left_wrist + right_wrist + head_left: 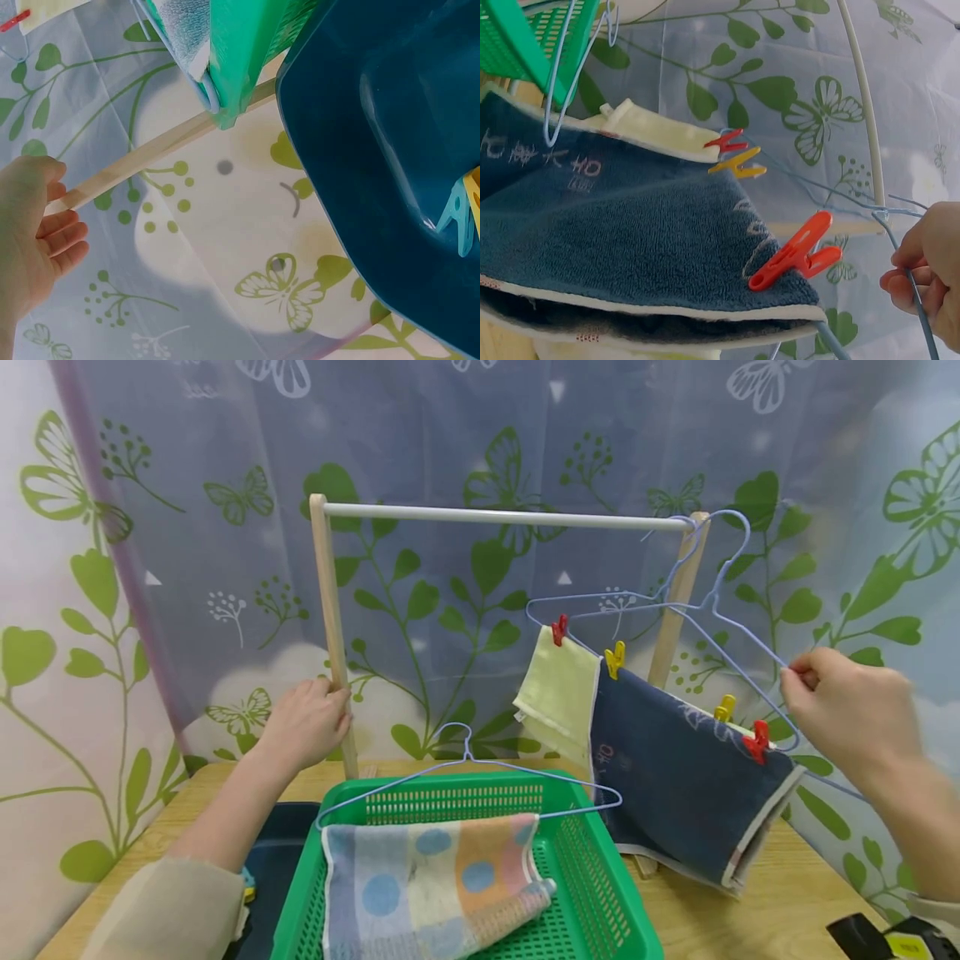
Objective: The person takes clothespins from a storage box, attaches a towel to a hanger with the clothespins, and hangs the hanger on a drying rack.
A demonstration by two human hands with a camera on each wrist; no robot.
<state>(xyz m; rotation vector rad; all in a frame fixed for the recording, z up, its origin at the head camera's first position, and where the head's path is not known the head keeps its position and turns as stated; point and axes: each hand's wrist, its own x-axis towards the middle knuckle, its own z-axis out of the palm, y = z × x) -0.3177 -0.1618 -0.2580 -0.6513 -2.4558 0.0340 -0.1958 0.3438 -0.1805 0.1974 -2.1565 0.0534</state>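
Observation:
My left hand [307,722] grips the left wooden post [330,602] of a drying rack, fingers round it in the left wrist view. On the right, my right hand [862,718] pinches the sloping wire of a blue clothes hanger [747,533], whose hook stands beside the rack's right post. A dark blue towel [675,777] hangs there, with a yellow clothespin [724,708] and a red clothespin [757,742] near its right end. Behind it, a pale yellow towel [558,685] hangs under a second hanger [577,599] at the white rod [502,516].
A green basket [600,852] stands in front, holding a patterned towel [420,877] on another blue hanger [468,756]. Left of it sits a dark blue basin [330,142] with clothespins [459,214] inside. A black and yellow object [907,943] lies at the lower right.

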